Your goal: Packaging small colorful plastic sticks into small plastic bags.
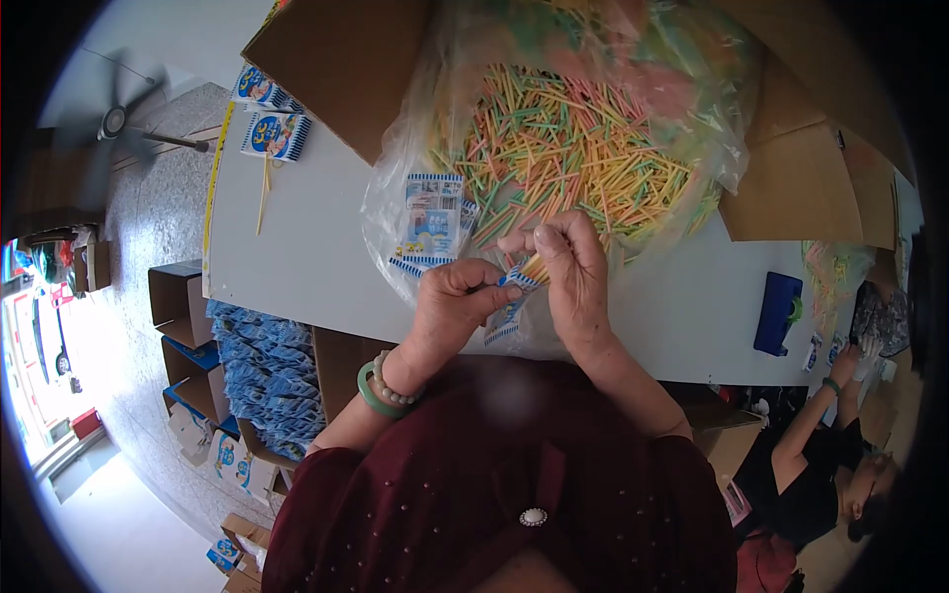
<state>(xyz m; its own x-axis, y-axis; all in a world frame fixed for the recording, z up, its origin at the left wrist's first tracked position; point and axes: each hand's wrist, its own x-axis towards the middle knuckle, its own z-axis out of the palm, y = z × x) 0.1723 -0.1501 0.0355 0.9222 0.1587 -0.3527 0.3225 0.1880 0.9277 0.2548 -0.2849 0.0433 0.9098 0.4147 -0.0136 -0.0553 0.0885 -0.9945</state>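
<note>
My left hand (457, 304) pinches the edge of a small blue-and-white plastic packet (506, 318) in front of my chest. My right hand (570, 272) is closed on a few thin pastel sticks (535, 269), whose lower ends are at the packet's mouth. Just beyond my hands, a large clear plastic bag (390, 188) lies spread, holding a heap of pink, yellow and green sticks (583, 148). Flat blue-and-white packets (433, 219) lie on the bag's near left part, beyond my left hand.
Filled packets (275, 135) and a loose stick (263, 198) lie on the white table (297, 227). Cardboard flaps (331, 74) flank the heap. A box of blue packets (262, 371) stands at left. A blue tape dispenser (778, 313) sits at right, near another person (820, 445).
</note>
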